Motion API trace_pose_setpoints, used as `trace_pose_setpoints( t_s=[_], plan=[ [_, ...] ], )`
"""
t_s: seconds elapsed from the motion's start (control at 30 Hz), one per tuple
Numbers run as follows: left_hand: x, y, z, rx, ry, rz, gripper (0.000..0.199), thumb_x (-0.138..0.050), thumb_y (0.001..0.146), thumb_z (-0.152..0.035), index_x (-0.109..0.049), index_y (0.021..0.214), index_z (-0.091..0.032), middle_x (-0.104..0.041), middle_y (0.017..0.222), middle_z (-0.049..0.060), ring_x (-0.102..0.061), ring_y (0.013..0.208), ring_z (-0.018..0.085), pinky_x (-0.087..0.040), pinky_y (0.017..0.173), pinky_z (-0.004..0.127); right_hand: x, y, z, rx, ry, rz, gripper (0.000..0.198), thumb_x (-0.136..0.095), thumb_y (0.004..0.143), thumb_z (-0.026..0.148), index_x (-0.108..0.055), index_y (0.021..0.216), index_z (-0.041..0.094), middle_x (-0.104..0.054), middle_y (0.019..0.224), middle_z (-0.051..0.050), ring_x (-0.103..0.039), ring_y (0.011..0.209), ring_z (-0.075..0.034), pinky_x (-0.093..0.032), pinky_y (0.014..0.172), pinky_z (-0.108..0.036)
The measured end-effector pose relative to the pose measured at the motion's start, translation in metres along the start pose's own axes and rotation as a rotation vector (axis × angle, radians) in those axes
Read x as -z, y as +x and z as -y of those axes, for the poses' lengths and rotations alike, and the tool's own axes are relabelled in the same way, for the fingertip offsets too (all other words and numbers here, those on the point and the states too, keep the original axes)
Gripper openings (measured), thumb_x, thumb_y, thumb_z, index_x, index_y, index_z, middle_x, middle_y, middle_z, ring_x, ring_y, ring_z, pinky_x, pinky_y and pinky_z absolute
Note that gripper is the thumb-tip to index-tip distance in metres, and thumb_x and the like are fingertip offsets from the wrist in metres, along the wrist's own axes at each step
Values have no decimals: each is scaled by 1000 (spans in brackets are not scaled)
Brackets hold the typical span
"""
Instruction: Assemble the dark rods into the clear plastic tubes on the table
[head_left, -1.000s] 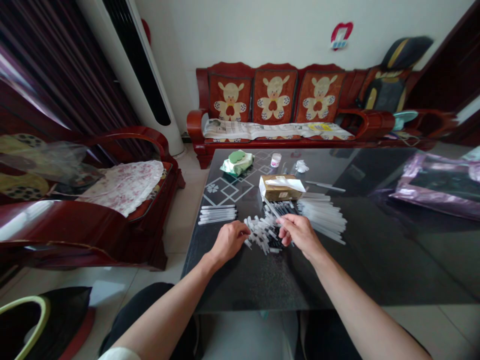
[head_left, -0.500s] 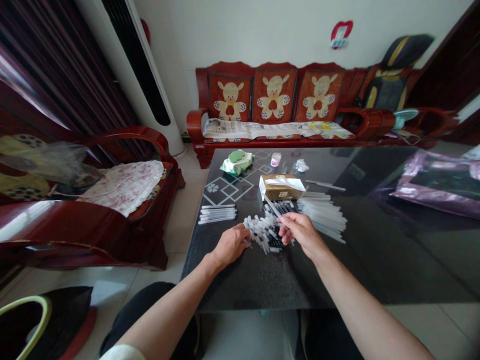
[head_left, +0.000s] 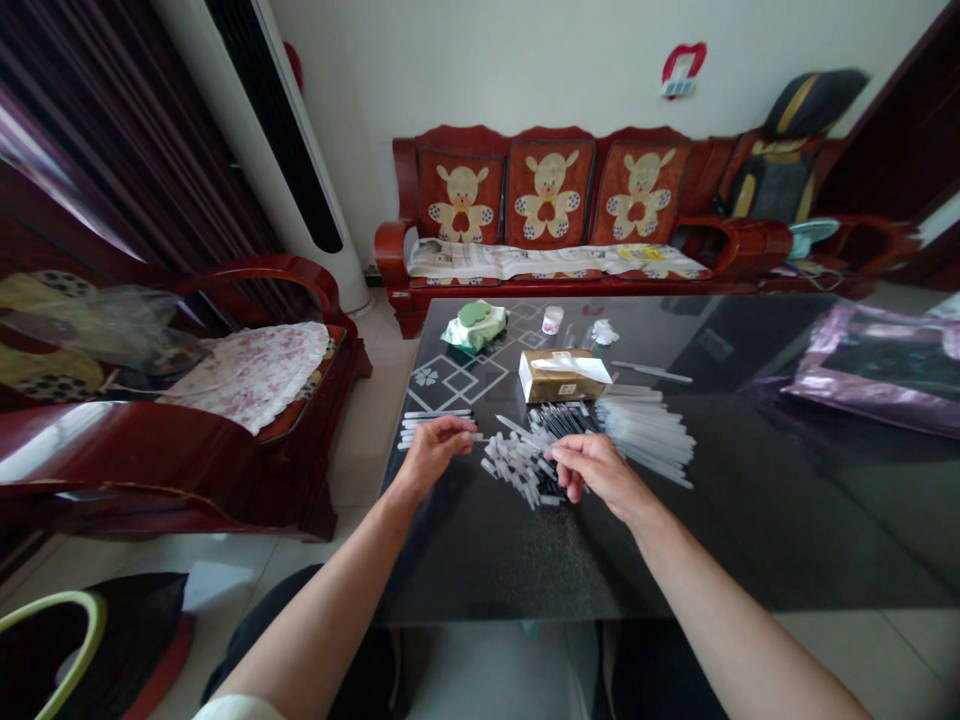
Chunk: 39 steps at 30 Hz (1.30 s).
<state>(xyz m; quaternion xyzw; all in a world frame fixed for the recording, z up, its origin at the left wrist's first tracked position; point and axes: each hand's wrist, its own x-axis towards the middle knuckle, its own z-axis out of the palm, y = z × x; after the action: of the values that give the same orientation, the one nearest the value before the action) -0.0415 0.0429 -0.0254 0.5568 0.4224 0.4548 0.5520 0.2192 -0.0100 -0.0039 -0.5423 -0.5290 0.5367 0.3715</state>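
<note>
My right hand point(head_left: 596, 468) is closed on a slim pale pen point(head_left: 519, 431), its pointed tip toward the left. Opposite the tip, my left hand point(head_left: 436, 448) pinches a small whitish pen cap point(head_left: 478, 437); a small gap separates the two. Below them lies a heap of translucent pen caps point(head_left: 517, 467), with small black pieces partly hidden beside my right fingers. A bundle of dark pen refills point(head_left: 564, 418) rests behind that hand. To its right spreads a pile of clear pen barrels point(head_left: 651, 435). My left hand partly covers a row of pens point(head_left: 429, 414).
A gold tissue box point(head_left: 566, 378) stands behind the refills. Farther back are a green wipes pack point(head_left: 475, 325), a small white jar point(head_left: 552, 320) and crumpled tissue point(head_left: 603, 332). A purple plastic package point(head_left: 874, 370) lies on the right of the dark table point(head_left: 750, 520).
My left hand has risen from the cap heap and moved left and away from me, carrying a cap. The pen in my right hand has swung down, its tip now toward the left hand.
</note>
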Motion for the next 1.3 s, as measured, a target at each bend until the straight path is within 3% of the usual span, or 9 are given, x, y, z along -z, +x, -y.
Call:
trace_pose_setpoints(
  t_s=[0.17,0.63,0.73,0.87,0.97,1.13,1.3],
  plan=[
    [4,2,-2,39,-207,-78,27,-77,66,-28,-71,87,-12,-68,78,5,-58,64,10,-48,65,23,0,-1,-3,15,-77,84,31,-58,81,40,-67,79,11,-61,52,1,-52,35,-8,-38,35,-17],
    [-9,-1,9,101,-262,-32,29,-80,64,-26,-70,86,-11,-66,73,3,-58,62,9,-47,64,21,-5,-5,2,1,-139,132,30,-57,81,40,-65,79,11,-58,50,2,-49,35,-7,-34,35,-17],
    [-13,-2,9,133,-353,-50,29,-81,63,-24,-70,87,-11,-66,74,3,-58,63,8,-48,65,21,-9,-5,2,1,-177,110,32,-55,83,43,-65,79,13,-54,48,4,-43,34,-7,-30,34,-18],
    [-17,-4,9,190,-495,-70,28,-81,64,-24,-71,85,-10,-66,76,3,-59,64,8,-49,67,20,-22,-5,2,190,-355,60,32,-52,86,41,-64,69,17,-46,45,5,-41,41,-9,-27,40,-21],
    [-19,-5,11,218,-548,-99,25,-79,68,-27,-71,84,-9,-65,73,3,-59,63,7,-50,65,19,-36,-8,3,372,-568,-5,33,-48,90,36,-60,64,19,-53,51,1,-49,50,-12,-30,49,-24],
    [-23,-7,12,269,-573,-133,27,-79,69,-26,-71,88,-10,-64,71,2,-58,58,6,-49,57,16,-54,-15,2,470,-953,-154,28,-40,94,30,-63,82,20,-66,62,-4,-58,55,-16,-31,55,-27],
    [-27,-9,12,345,-611,-98,23,-75,74,-25,-71,90,-8,-61,63,1,-57,55,5,-48,54,14,-60,-19,1,570,-1160,-176,28,-37,96,27,-60,85,17,-68,65,-6,-60,54,-15,-28,54,-28]
  ],
)
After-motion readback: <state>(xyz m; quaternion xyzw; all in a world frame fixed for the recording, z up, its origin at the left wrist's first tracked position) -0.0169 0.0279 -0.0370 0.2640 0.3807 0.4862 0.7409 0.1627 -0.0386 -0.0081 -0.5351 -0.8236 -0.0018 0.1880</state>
